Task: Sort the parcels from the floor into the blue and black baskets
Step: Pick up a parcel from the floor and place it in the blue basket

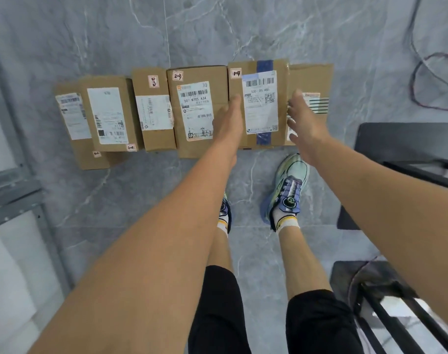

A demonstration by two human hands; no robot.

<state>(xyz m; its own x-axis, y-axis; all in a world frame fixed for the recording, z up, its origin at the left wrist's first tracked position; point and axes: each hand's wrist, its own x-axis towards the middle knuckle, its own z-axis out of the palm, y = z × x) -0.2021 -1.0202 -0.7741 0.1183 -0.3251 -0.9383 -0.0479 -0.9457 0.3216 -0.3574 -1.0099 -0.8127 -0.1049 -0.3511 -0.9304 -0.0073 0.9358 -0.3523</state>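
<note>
Flanking parcel tagged 1-4 [260,103], left hand [229,121], right hand [304,123], fingers [236,100] outstretched, neighbour tagged 2-3 [196,111]

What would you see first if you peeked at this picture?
A row of brown parcels lies across the grey floor in the middle. The left hand and right hand reach down, open, on either side of the blue-taped parcel. Nearer, a colourful shoe stands out.

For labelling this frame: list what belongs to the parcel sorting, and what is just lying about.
Job: parcel marked 1-4, parcel marked 2-3, other parcels in the row, left hand, right hand.
Lying about: red cable, grey metal frame, black rack.
</note>
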